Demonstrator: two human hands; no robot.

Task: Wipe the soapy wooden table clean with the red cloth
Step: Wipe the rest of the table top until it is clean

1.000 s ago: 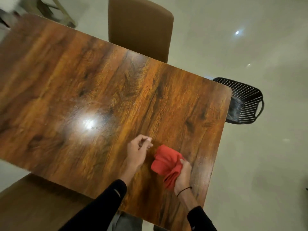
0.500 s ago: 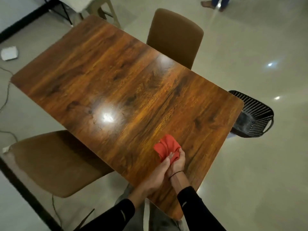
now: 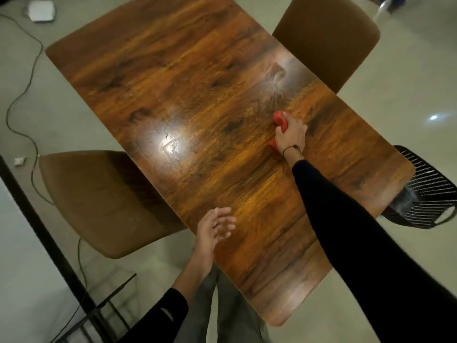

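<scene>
Right hand (image 3: 291,135) stretched out across the wooden table (image 3: 197,70), fingers curled round the bunched red cloth (image 3: 280,120) and pressing it to the top just short of the pale soapy streaks (image 3: 277,82) near the far edge; left hand (image 3: 215,229) loose and holding nothing over the near edge. Best done with the cloth kept flat under firm, even pressure, pushed through those streaks in overlapping passes, then carried over to the smeared patch (image 3: 170,147) under the lamp glare.

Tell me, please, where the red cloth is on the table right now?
In the head view the red cloth is bunched in the right hand on the wooden table, right of centre, just below the whitish smears near the far brown chair.
</scene>
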